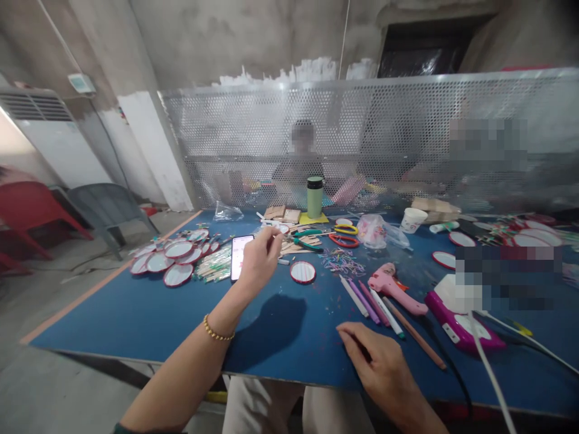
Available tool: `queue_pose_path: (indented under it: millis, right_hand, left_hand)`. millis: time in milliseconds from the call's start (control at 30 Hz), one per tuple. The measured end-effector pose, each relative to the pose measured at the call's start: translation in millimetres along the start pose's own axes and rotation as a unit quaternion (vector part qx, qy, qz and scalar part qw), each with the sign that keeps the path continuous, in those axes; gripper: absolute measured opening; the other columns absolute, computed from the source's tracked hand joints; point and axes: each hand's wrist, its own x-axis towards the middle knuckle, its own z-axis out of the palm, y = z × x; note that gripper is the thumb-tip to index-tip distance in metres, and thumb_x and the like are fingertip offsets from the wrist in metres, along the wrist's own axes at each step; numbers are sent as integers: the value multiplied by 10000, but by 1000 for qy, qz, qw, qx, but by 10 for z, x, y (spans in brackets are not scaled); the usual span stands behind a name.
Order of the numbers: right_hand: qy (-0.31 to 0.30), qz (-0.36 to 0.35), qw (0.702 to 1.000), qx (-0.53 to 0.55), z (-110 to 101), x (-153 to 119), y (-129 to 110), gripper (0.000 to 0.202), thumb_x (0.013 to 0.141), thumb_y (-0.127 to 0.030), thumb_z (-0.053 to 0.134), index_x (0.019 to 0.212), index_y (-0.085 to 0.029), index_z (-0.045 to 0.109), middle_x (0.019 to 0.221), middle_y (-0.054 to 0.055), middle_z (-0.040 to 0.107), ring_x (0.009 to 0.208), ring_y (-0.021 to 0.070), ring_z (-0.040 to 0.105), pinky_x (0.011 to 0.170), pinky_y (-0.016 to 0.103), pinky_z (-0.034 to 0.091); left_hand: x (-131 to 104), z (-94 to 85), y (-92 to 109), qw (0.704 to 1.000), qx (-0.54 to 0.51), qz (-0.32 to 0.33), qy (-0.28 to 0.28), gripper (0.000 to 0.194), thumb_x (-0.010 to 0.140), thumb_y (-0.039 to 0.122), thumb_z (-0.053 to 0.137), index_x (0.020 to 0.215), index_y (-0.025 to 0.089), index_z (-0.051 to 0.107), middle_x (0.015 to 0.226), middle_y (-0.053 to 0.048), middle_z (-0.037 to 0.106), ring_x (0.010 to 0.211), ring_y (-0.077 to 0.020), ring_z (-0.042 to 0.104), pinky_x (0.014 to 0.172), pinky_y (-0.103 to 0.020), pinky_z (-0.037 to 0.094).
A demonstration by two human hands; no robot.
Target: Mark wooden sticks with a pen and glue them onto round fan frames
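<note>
My left hand (260, 258), with a beaded bracelet (217, 330) at the wrist, is raised over the table beside a lit phone (236, 256). Its fingertips are pinched together; whether anything small is between them I cannot make out. My right hand (380, 361) rests at the table's near edge, thumb and index tips drawn together, nothing visible in them. A round white disc with a red rim (303, 272) lies between the hands. Just beyond the right hand are several markers (368, 301) and a pink glue gun (395, 288).
Red-rimmed discs (159, 261) and thin sticks (215, 264) lie at left. Pliers (305, 241), scissors (344, 240), a green bottle (315, 199) and a paper cup (413, 219) stand or lie farther back. A magenta device (465, 325) trails cables at right. A person (301, 163) sits behind the perforated screen (244, 132).
</note>
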Motion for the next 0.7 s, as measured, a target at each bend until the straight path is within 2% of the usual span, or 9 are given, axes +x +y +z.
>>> queue_pose_path:
  millis: [100,167,267,333,400,433,467,567,700]
  right_hand:
    - [-39,86,994,54,-23,22,44,283,957,-391,497,849,-232,705,642,13,704,540,157,659,530,218,521]
    - [-51,119,988,79,-43,66,48,309,946,-437,509,823,-229,700,553,-9,636,475,142,595,473,208,478]
    - [-63,124,985,102,-61,98,41,320,936,-457,519,810,-225,700,569,-11,626,471,129,561,453,201,445]
    - [-70,121,984,111,-62,95,40,320,936,-455,519,810,-224,701,597,-7,638,482,126,558,459,200,441]
    - [-75,120,983,118,-60,85,43,323,939,-452,514,802,-225,699,594,-9,635,483,126,554,464,200,440]
    - [-75,119,983,121,-58,81,45,324,939,-450,514,799,-225,699,593,-9,634,485,127,555,467,201,440]
    - [-73,118,983,123,-56,77,47,324,939,-448,514,796,-224,698,598,-8,637,491,129,559,473,202,443]
    - [-64,109,984,128,-56,68,48,321,940,-441,511,798,-221,696,624,-3,652,519,135,581,502,205,459]
    - [-56,106,984,129,-64,57,40,322,944,-435,502,792,-218,686,605,-9,642,521,135,591,499,203,454]
  left_hand:
    - [28,-72,14,999,-54,-2,8,122,907,239,474,855,192,573,597,43,559,551,-101,497,582,-200,369]
    - [55,-109,-8,997,-75,-10,18,127,899,244,486,816,192,568,592,40,563,540,-96,482,570,-198,368]
    - [94,-152,-57,996,-76,-21,29,161,903,253,486,777,187,561,587,33,564,527,-93,468,558,-196,366]
    - [117,-145,-74,999,-32,-23,14,196,925,255,459,785,179,574,602,23,585,533,-96,483,565,-197,377]
    - [151,-86,-70,996,73,2,-54,273,962,256,403,808,164,610,648,-6,632,573,-110,533,589,-204,399]
    - [176,-33,-64,984,139,27,-107,318,977,253,380,813,156,635,686,-28,661,613,-121,567,609,-211,412]
    - [209,33,-57,959,214,63,-173,348,987,248,359,844,151,661,735,-48,688,659,-135,600,626,-220,426]
    - [343,286,-62,931,265,102,-228,246,922,165,474,933,151,719,919,-98,733,832,-180,658,738,-254,463]
    - [517,601,-127,891,322,144,-286,228,810,25,540,833,118,747,951,-160,730,926,-226,673,840,-307,480]
